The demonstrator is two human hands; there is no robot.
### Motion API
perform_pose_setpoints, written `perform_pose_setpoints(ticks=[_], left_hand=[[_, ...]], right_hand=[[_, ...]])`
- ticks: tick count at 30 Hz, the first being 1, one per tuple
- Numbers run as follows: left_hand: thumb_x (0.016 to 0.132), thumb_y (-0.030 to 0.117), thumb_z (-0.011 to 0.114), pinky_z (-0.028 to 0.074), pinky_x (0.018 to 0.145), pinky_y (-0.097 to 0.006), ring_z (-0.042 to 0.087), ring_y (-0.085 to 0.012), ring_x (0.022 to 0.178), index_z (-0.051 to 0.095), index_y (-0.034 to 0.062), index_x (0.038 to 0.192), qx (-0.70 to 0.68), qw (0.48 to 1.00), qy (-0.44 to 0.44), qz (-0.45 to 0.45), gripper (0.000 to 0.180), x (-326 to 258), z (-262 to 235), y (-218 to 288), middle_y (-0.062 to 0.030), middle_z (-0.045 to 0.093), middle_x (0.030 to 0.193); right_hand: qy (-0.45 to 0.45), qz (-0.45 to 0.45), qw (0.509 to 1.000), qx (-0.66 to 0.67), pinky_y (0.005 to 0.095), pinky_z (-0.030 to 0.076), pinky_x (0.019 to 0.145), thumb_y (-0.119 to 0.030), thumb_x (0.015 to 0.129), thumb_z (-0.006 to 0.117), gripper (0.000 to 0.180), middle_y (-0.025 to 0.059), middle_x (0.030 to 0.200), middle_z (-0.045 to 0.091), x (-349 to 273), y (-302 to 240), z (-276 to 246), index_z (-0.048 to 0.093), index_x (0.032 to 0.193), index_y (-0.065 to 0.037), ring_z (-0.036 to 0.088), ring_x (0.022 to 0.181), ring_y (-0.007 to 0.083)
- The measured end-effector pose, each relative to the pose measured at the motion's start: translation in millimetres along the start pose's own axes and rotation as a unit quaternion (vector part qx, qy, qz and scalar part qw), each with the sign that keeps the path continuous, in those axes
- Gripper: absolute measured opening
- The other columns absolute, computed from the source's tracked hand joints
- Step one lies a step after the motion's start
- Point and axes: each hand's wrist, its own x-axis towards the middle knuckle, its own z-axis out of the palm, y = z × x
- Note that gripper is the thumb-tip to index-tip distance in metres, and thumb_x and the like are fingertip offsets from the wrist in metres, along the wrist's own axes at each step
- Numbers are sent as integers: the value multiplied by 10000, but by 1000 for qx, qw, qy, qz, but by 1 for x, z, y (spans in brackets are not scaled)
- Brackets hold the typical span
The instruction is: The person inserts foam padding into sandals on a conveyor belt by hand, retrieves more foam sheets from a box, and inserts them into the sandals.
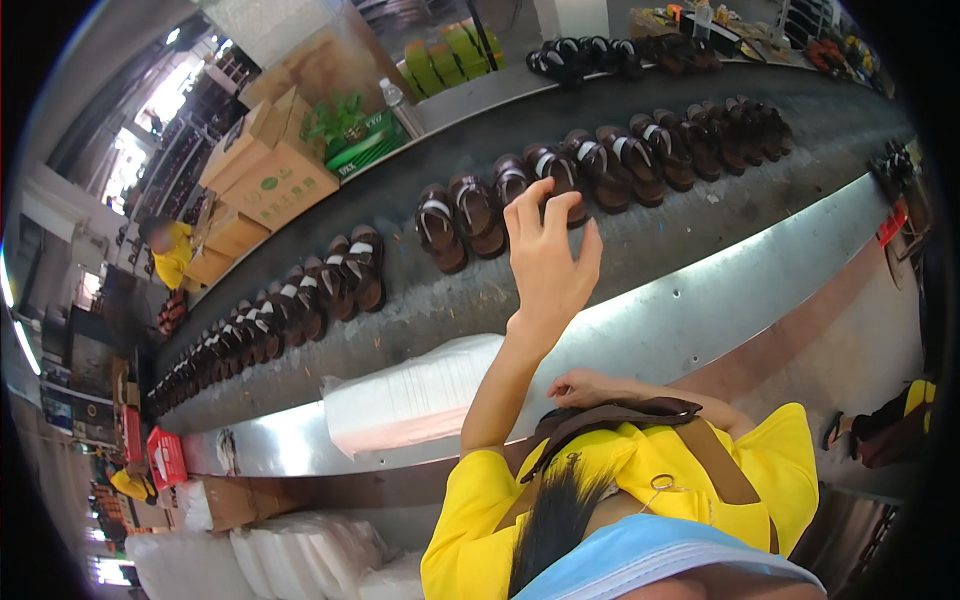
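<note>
My left hand (548, 262) reaches out over the dark belt (640, 245), fingers bent and spread apart, with nothing visible in them. Its fingertips overlap, in the picture, a brown sandal (545, 165) with a pale strap; whether they touch it I cannot tell. More brown sandals (630, 165) stand in a row to the right of it, and a pair (460, 222) stands just to its left. Close to my body, my right hand (585, 388) hovers by the metal ledge (650, 335), fingers loosely bent and seemingly holding nothing.
A stack of white sheets (415, 395) lies on the ledge left of my arm. Another sandal row (270, 320) runs along the belt to the far left. Cardboard boxes (270, 165) and black sandals (590, 55) line the far side. A red basket (167, 457) stands at the left end.
</note>
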Motion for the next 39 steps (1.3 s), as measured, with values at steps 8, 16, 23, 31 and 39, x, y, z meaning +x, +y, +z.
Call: perform_pose_setpoints(ticks=[8, 16, 23, 31, 39], left_hand=[[681, 89, 648, 329, 903, -488, 372, -402, 1134, 490, 29, 1164, 215, 976, -5, 37, 512, -23, 26, -20, -239, 383, 1249], [734, 729, 372, -150, 919, -674, -16, -444, 1341, 258, 140, 1405, 289, 945, -141, 58, 900, -57, 34, 0, -226, 74, 1464], [717, 723, 417, -163, 909, -678, -16, -437, 1344, 319, 142, 1384, 263, 946, -167, 89, 890, -62, 44, 16, -196, 98, 1471], [689, 646, 549, -145, 915, -684, 73, -439, 1341, 364, 139, 1360, 269, 946, -152, 98, 861, -56, 51, 25, -196, 164, 1458], [641, 605, 619, -133, 920, -689, 115, -428, 1339, 359, 147, 1363, 268, 948, -138, 104, 893, -54, 61, 30, -192, 187, 1454]], right_hand=[[5, -7, 1000, 28, 300, 464, 723, -196, 801, 572, 308, 102, 856, 641, -5, 0, -8, 594, 1042, -6, 599, 788, 185], [153, -234, 818, 503, 365, 305, 1022, -610, 874, 304, 750, 108, 1311, 445, -59, -88, -140, 387, 1310, -5, 434, 1199, 223], [43, -384, 773, 503, 412, 232, 1066, -722, 813, 89, 928, 212, 1397, 294, -97, -139, -185, 285, 1367, -4, 335, 1272, 306], [19, -401, 768, 499, 429, 226, 1068, -717, 817, 80, 933, 229, 1394, 288, -107, -139, -192, 270, 1367, 12, 320, 1279, 327], [12, -405, 752, 521, 440, 226, 1067, -687, 842, 84, 885, 229, 1383, 308, -114, -132, -197, 285, 1365, -2, 315, 1279, 335]])
